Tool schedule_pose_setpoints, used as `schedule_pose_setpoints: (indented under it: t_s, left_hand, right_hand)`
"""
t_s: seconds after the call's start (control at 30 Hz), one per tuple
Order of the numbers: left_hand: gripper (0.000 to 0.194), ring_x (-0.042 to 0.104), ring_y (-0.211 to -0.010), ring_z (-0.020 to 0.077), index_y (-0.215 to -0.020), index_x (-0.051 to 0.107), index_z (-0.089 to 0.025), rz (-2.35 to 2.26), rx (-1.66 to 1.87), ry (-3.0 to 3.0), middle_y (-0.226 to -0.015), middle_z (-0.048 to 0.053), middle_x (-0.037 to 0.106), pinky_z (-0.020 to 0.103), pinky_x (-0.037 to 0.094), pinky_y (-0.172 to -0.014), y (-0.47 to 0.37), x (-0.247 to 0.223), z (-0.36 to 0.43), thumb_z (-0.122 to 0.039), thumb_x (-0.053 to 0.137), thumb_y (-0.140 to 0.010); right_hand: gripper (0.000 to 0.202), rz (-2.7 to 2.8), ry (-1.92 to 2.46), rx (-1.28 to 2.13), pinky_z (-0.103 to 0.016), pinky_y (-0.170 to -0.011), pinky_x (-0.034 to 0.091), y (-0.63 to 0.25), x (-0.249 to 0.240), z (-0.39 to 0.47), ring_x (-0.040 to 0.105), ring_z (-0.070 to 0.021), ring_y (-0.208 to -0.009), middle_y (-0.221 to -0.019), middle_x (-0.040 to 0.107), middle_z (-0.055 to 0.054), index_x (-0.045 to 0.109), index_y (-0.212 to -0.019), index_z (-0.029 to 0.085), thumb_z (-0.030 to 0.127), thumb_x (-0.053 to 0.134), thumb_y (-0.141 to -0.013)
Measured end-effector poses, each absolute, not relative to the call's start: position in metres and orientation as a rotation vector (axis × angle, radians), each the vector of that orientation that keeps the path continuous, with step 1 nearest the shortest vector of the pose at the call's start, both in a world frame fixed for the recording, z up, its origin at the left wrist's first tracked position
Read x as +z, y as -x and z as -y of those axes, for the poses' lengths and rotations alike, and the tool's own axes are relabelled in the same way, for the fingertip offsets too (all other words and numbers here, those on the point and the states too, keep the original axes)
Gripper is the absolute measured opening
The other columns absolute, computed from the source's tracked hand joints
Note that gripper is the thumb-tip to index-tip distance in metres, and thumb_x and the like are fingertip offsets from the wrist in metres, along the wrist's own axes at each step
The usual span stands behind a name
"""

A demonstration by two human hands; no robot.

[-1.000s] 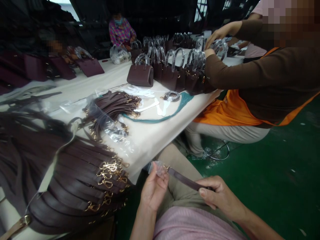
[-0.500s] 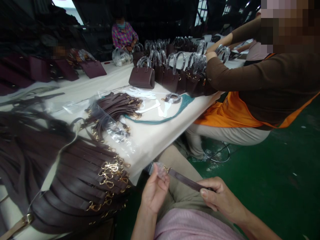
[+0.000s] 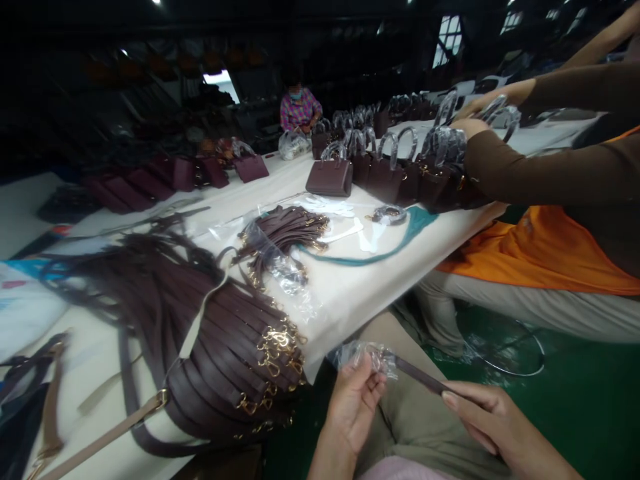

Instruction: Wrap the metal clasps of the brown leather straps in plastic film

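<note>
Above my lap, a dark brown bag strap (image 3: 423, 375) stretches between my two hands. My left hand (image 3: 356, 400) pinches a small clear plastic bag (image 3: 367, 357), which covers the strap's near end and hides its metal clasp. My right hand (image 3: 487, 410) grips the strap farther along, thumb on top. Left of my hands, a large bundle of brown straps (image 3: 200, 333) with gold snap hooks (image 3: 277, 343) lies over the table edge. A smaller strap bundle (image 3: 290, 230) rests behind it, partly under clear plastic.
Brown handbags (image 3: 329, 177) with plastic-wrapped handles stand in rows on the white table (image 3: 345, 287). Maroon bags (image 3: 185, 173) sit at the far left. A co-worker's sleeve (image 3: 555, 167) and orange apron (image 3: 545, 250) are close on the right. Another person (image 3: 300, 110) sits across the table.
The view has swung left, so the scene sits farther right. The plastic bag now covers the strap's gold clasp, which showed before. Both hands keep their hold.
</note>
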State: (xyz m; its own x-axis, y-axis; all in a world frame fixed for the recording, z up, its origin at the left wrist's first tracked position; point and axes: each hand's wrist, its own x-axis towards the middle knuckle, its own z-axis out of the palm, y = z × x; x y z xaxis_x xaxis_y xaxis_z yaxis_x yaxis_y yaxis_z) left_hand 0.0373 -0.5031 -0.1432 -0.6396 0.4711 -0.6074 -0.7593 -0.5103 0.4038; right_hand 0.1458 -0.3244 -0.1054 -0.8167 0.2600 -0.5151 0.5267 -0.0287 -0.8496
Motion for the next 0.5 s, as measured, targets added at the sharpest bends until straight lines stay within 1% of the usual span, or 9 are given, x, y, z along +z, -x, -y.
schedule_pose_setpoints:
  t_s: [0.1, 0.17, 0.23, 0.33, 0.4, 0.43, 0.5]
  left_hand:
    - [0.032, 0.061, -0.06, 0.0108, -0.078, 0.069, -0.007, -1.227, 2.184, 0.313, -0.07, 0.008, 0.069, 0.02, 0.046, -0.059, -0.035, -0.144, 0.505, -0.036, 0.081, -0.072]
    - [0.033, 0.059, -0.056, 0.0116, -0.073, 0.069, -0.007, -1.373, 2.146, 0.199, -0.064, 0.007, 0.068, 0.021, 0.043, -0.057, -0.036, -0.143, 0.504, -0.038, 0.081, -0.07]
    - [0.033, 0.057, -0.052, 0.0113, -0.066, 0.067, -0.008, -1.354, 2.11, 0.121, -0.057, 0.006, 0.064, 0.021, 0.041, -0.055, -0.039, -0.14, 0.5, -0.037, 0.082, -0.068]
    - [0.036, 0.054, -0.048, 0.0112, -0.057, 0.065, -0.008, -1.201, 2.068, 0.026, -0.052, 0.007, 0.061, 0.022, 0.039, -0.05, -0.051, -0.136, 0.489, -0.039, 0.083, -0.062]
    - [0.037, 0.052, -0.045, 0.0107, -0.056, 0.065, -0.008, -1.135, 2.033, 0.008, -0.051, 0.007, 0.06, 0.021, 0.037, -0.045, -0.06, -0.136, 0.482, -0.04, 0.084, -0.059]
    - [0.037, 0.052, -0.044, 0.0104, -0.058, 0.067, -0.007, -1.113, 2.016, 0.004, -0.052, 0.007, 0.061, 0.02, 0.035, -0.043, -0.063, -0.136, 0.479, -0.04, 0.084, -0.059]
    - [0.037, 0.052, -0.043, 0.0096, -0.062, 0.07, -0.006, -1.097, 1.998, -0.006, -0.054, 0.008, 0.062, 0.019, 0.034, -0.041, -0.067, -0.138, 0.477, -0.04, 0.083, -0.06]
  right_hand:
    - [0.058, -2.093, -0.833, -1.848, -0.025, -0.045, 0.013, -0.146, -0.112, 0.321, 0.023, -0.0075, -0.041, -0.043, 0.033, 0.004, 0.077, -0.093, 0.015, 0.067, 0.068, -0.069]
    - [0.054, -2.073, -0.77, -1.835, -0.025, -0.043, 0.013, -0.145, -0.118, 0.32, 0.022, -0.008, -0.038, -0.04, 0.033, 0.004, 0.078, -0.091, 0.018, 0.067, 0.068, -0.069]
    - [0.051, -2.023, -0.706, -1.84, -0.026, -0.042, 0.012, -0.142, -0.123, 0.32, 0.021, -0.0074, -0.036, -0.039, 0.037, 0.003, 0.078, -0.089, 0.02, 0.066, 0.067, -0.069]
    - [0.051, -1.953, -0.615, -1.87, -0.024, -0.041, 0.012, -0.13, -0.128, 0.326, 0.022, -0.0053, -0.036, -0.048, 0.052, -0.001, 0.076, -0.077, 0.017, 0.067, 0.068, -0.068]
    - [0.054, -1.907, -0.539, -1.933, -0.023, -0.041, 0.016, -0.122, -0.129, 0.332, 0.029, -0.0058, -0.038, -0.055, 0.059, -0.004, 0.072, -0.07, 0.016, 0.07, 0.067, -0.068]
    - [0.056, -1.891, -0.511, -1.964, -0.022, -0.041, 0.02, -0.119, -0.129, 0.334, 0.035, -0.0074, -0.04, -0.057, 0.061, -0.005, 0.071, -0.072, 0.016, 0.072, 0.065, -0.069]
    - [0.062, -1.905, -0.519, -1.989, -0.021, -0.042, 0.03, -0.12, -0.129, 0.335, 0.047, -0.0128, -0.046, -0.06, 0.063, -0.007, 0.072, -0.086, 0.017, 0.076, 0.06, -0.07]
